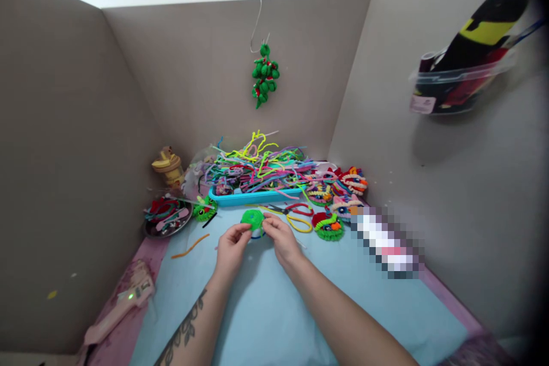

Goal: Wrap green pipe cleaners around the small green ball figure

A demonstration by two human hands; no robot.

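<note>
A round green pipe-cleaner piece point(252, 218) with a bit of blue at its lower edge is held just above the light blue mat point(266, 309). My left hand point(233, 246) pinches its lower left side. My right hand point(279, 237) pinches its right side with thumb and forefinger. Both hands meet in the middle of the mat, in front of a blue tray point(253, 197) heaped with coloured pipe cleaners point(257, 166).
Scissors with red and yellow handles point(295, 216) lie right of the hands, beside several finished pipe-cleaner figures point(338, 197). A metal dish point(166, 218), an orange pipe cleaner point(191, 246) and a pink glue gun point(124, 303) are at left. Cardboard walls surround the table; a green ornament point(265, 75) hangs at the back.
</note>
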